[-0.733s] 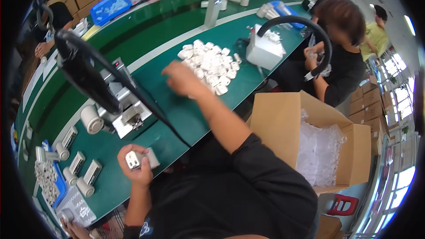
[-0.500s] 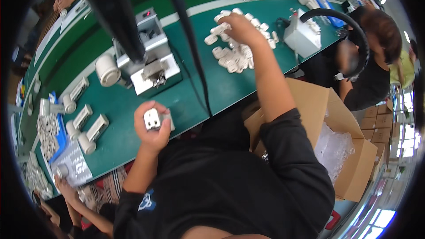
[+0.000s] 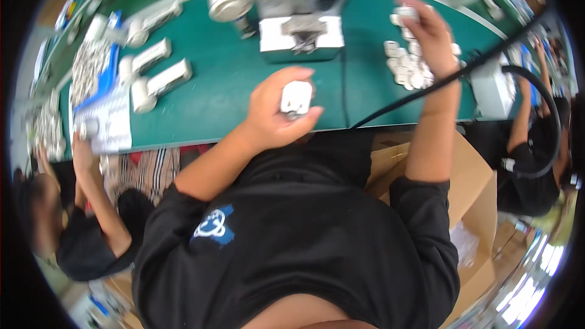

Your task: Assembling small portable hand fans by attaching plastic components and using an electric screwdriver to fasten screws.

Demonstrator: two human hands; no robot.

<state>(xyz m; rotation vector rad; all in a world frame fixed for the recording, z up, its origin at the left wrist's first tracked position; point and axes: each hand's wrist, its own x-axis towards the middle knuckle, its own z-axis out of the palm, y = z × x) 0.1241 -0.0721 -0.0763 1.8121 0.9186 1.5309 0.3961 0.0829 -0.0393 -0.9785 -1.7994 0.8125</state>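
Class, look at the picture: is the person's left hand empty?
No, the left hand grips a small white plug just above the near edge of the green table.

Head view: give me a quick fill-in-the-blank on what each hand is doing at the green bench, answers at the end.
1. The left hand holds a small ____ plastic plug adapter.
2. The right hand reaches into the pile of small white plastic parts lying on the ____ table top.
3. The open brown cardboard box stands on the person's ____ side.
4. The grey and white bench machine stands ____ the two hands.

Missing words: white; green; right; between
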